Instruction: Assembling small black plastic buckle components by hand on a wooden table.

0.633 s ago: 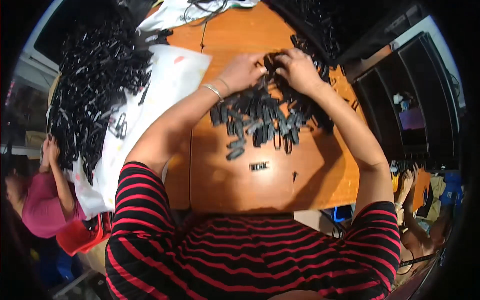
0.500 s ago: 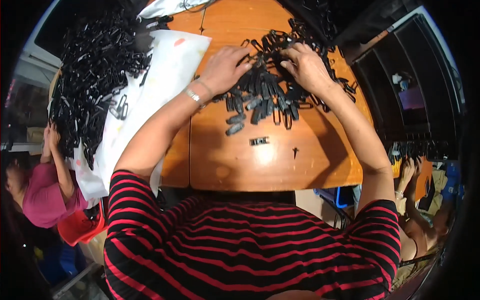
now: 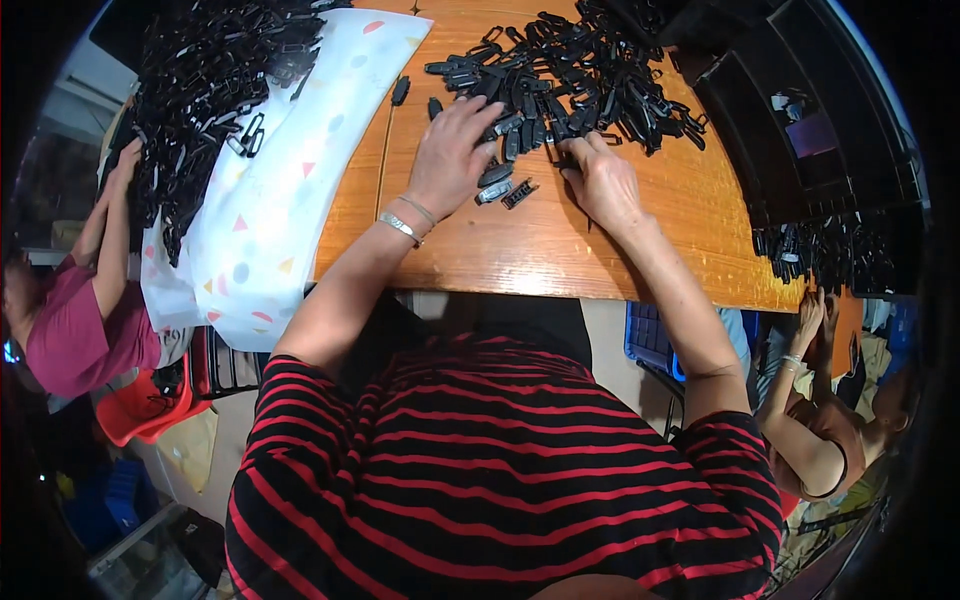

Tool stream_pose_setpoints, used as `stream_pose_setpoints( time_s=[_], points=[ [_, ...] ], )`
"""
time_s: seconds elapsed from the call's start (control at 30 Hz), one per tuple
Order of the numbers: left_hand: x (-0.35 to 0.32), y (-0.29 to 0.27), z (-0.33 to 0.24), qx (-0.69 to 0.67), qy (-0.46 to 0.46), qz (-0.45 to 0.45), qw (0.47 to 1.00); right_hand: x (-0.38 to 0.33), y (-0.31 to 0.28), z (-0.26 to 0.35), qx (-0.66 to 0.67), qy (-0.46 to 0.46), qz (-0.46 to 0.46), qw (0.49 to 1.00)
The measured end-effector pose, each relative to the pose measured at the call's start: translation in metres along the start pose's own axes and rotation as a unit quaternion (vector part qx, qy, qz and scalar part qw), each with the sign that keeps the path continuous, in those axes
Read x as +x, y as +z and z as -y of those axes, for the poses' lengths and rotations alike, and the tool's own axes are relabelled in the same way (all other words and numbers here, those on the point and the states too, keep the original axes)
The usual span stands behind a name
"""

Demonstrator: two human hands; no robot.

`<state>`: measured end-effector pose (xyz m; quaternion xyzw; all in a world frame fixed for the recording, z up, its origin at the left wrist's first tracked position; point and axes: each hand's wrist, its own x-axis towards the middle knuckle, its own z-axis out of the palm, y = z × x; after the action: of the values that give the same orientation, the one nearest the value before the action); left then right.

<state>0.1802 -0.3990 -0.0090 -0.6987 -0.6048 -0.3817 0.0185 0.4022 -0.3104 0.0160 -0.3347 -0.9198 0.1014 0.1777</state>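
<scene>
A spread heap of small black plastic pieces [image 3: 575, 75], some like oblong frames and some like slim casings, lies on the wooden table. At its near left edge, my left hand [image 3: 452, 160] rests with fingers stretched over the pieces and thumb apart. My right hand [image 3: 605, 185] is at the near edge of the heap, fingers curled toward the thumb; a dark bit shows at the fingertips, too small to make out. Between my hands lie a greyish shiny piece [image 3: 493, 192] and a dark slotted piece [image 3: 520, 193].
A bigger black heap [image 3: 225, 90] covers the far left, beside a white patterned sheet [image 3: 270, 220] over the table [image 3: 450, 255]. People sit at both sides, one in a magenta top [image 3: 75, 330]. A dark cabinet-like structure [image 3: 830, 150] stands right; a red chair [image 3: 150, 405] is at left.
My view has shifted. Both hands have drawn back from deep in the heap to its near edge, close to the loose pieces. The heap looks more spread out.
</scene>
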Motion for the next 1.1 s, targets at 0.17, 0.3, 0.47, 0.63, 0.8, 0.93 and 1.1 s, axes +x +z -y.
stream_pose_setpoints(
  time_s=[0.17, 0.3, 0.47, 0.63, 0.8, 0.93, 1.1],
  points=[
    [-0.033, -0.018, -0.017, -0.028, -0.001, -0.073, 0.997, -0.011, -0.011, 0.011, 0.065, 0.074, 0.009, 0.995],
    [-0.046, -0.017, -0.043, -0.003, -0.018, -0.016, 1.000, -0.012, -0.016, 0.014, 0.049, 0.101, 0.041, 0.993],
    [-0.045, -0.011, -0.048, 0.034, -0.028, -0.003, 0.999, -0.006, -0.011, 0.015, 0.010, 0.088, 0.065, 0.994],
    [-0.052, -0.016, -0.041, -0.020, -0.052, -0.019, 0.998, -0.009, -0.014, 0.016, 0.226, 0.202, 0.091, 0.949],
    [-0.065, -0.029, -0.032, -0.281, -0.243, -0.027, 0.928, -0.020, -0.019, 0.000, 0.059, -0.010, 0.009, 0.998],
    [-0.060, -0.039, -0.035, -0.535, -0.402, -0.031, 0.742, -0.013, -0.019, -0.008, -0.048, -0.146, 0.005, 0.988],
    [-0.055, -0.038, -0.038, -0.576, -0.419, -0.025, 0.701, -0.006, -0.031, -0.003, -0.048, -0.091, 0.077, 0.992]
  ],
)
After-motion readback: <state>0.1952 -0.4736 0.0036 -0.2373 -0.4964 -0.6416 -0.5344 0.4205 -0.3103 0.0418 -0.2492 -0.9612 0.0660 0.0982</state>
